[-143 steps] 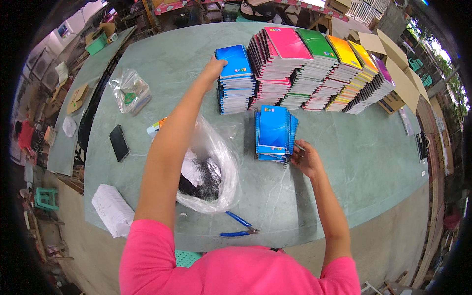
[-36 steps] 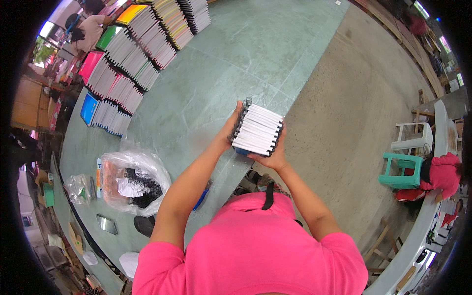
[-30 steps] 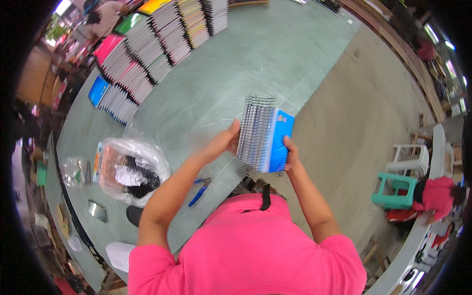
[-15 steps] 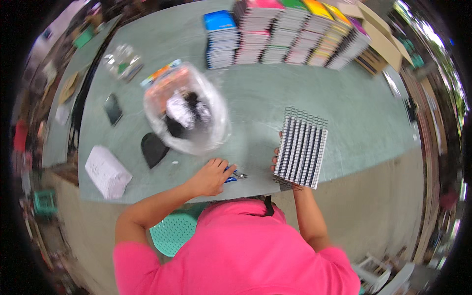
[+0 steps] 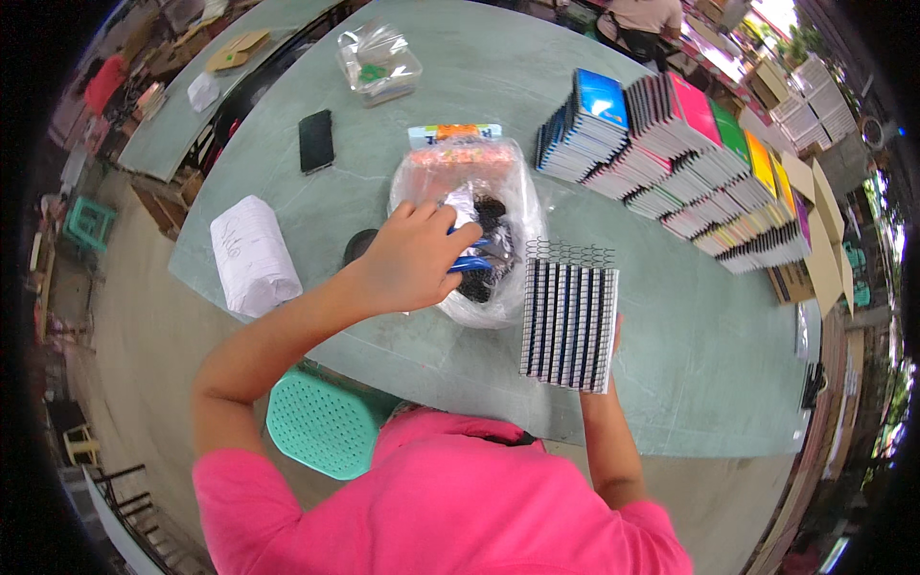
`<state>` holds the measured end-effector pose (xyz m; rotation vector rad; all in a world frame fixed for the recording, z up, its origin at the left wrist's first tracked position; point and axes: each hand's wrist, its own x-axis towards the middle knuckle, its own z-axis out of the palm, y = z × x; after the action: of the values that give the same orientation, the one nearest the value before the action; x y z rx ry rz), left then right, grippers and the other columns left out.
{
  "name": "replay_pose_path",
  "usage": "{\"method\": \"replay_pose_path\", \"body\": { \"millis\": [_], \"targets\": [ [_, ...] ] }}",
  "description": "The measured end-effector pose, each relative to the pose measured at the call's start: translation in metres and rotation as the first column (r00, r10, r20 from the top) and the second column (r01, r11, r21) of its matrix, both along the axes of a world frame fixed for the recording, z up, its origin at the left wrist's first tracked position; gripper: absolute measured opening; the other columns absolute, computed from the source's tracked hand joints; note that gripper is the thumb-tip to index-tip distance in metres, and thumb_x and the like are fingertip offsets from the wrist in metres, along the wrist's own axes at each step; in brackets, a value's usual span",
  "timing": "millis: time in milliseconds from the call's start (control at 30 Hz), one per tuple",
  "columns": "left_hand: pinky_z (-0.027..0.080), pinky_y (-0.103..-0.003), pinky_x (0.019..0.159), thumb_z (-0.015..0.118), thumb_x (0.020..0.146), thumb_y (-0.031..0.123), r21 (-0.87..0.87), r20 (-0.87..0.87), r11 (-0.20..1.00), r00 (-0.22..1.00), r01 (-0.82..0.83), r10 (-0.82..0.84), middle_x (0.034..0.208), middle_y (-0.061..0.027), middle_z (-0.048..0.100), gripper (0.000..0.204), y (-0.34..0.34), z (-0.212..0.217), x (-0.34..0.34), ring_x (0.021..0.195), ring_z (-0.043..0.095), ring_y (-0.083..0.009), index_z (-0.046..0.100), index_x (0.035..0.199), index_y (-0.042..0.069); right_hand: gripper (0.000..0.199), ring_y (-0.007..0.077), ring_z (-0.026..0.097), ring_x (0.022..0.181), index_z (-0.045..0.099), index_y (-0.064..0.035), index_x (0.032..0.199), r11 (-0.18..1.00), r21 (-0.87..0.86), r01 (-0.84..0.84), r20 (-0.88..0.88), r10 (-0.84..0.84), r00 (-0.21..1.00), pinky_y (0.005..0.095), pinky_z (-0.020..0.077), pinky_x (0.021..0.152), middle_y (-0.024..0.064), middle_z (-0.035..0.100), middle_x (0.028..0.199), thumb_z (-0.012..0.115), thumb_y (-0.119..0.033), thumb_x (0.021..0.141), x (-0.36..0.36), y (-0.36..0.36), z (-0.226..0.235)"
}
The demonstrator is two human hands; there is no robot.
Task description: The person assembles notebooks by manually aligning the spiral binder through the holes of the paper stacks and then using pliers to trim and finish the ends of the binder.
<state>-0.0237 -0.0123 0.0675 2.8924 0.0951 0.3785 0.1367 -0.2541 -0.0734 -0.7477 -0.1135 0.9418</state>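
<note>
My left hand is closed round the blue handles of a small pair of pliers or cutters, held over a clear plastic bag. Black coils and crumpled silvery material lie in the bag. The tool's jaws are hard to make out against these contents. My right hand grips a stack of spiral notebooks, spines facing up. Dark wire ends stick out past the stack's far edge. Most of my right fingers are hidden behind the notebooks.
Tall rows of coloured spiral notebooks stand at the far right beside an open cardboard box. Left of the bag are a phone, a white paper bundle and a clear container. A green stool stands by the table's near edge.
My left hand has lifted the blue-handled tool off the table and carried it over the bag. The notebooks remain in my right hand. The whole view has turned.
</note>
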Motion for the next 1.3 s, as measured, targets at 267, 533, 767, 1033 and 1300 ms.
{"method": "replay_pose_path", "body": {
  "millis": [267,533,767,1033,1300],
  "targets": [
    [0.033,-0.039,0.080,0.068,0.062,0.019,0.198,-0.004,0.980,1.000,0.019,-0.018,0.089,-0.0075,0.049,0.044,0.018,-0.012,0.010,0.091,0.046,-0.0243,0.053,0.103,0.013,0.084,0.0266,0.054,0.100,0.046,-0.0051,0.122,0.979,-0.082,-0.187,-0.099,0.179,0.979,0.0404,0.0442,0.087,0.0130,0.055,0.115,0.063,-0.061,0.062,0.008,0.012,0.005],
    [0.037,-0.036,0.074,0.066,0.063,0.016,0.211,-0.099,0.976,0.994,0.061,-0.041,0.082,-0.0084,0.053,0.032,0.030,-0.032,0.014,0.086,0.052,-0.0233,0.056,0.092,0.011,0.080,0.0274,0.056,0.097,0.047,-0.0036,0.120,0.971,-0.088,-0.223,-0.164,0.207,0.965,0.0410,0.0449,0.086,0.0139,0.056,0.113,0.065,-0.057,0.063,0.010,0.016,0.000],
    [0.037,-0.038,0.077,0.065,0.063,0.013,0.206,-0.220,0.977,0.971,-0.052,0.098,0.090,-0.0100,0.054,0.033,0.042,-0.052,0.016,0.088,0.051,-0.0253,0.055,0.094,0.009,0.071,0.0274,0.057,0.095,0.043,-0.0007,0.122,0.965,-0.090,-0.245,-0.206,0.222,0.953,0.0403,0.0464,0.084,0.0157,0.056,0.110,0.061,-0.048,0.072,0.015,0.027,0.000],
    [0.034,-0.043,0.083,0.070,0.060,0.016,0.261,-0.044,0.965,0.999,-0.008,0.020,0.100,-0.0094,0.050,0.045,0.042,-0.039,0.020,0.096,0.047,-0.0267,0.054,0.101,0.010,0.075,0.0274,0.056,0.095,0.043,-0.0012,0.122,0.957,-0.137,-0.254,-0.192,0.225,0.955,0.0404,0.0471,0.083,0.0155,0.055,0.111,0.063,-0.050,0.069,0.010,0.031,0.008],
    [0.036,-0.039,0.079,0.062,0.062,0.007,0.088,-0.261,0.996,0.965,-0.001,0.024,0.092,-0.0094,0.051,0.032,0.043,-0.043,0.019,0.094,0.048,-0.0259,0.055,0.093,0.009,0.076,0.0277,0.055,0.097,0.043,-0.0017,0.122,0.951,-0.121,-0.285,-0.186,0.260,0.947,0.0406,0.0462,0.084,0.0155,0.055,0.111,0.064,-0.050,0.068,0.008,0.030,0.006]
  ]
}}
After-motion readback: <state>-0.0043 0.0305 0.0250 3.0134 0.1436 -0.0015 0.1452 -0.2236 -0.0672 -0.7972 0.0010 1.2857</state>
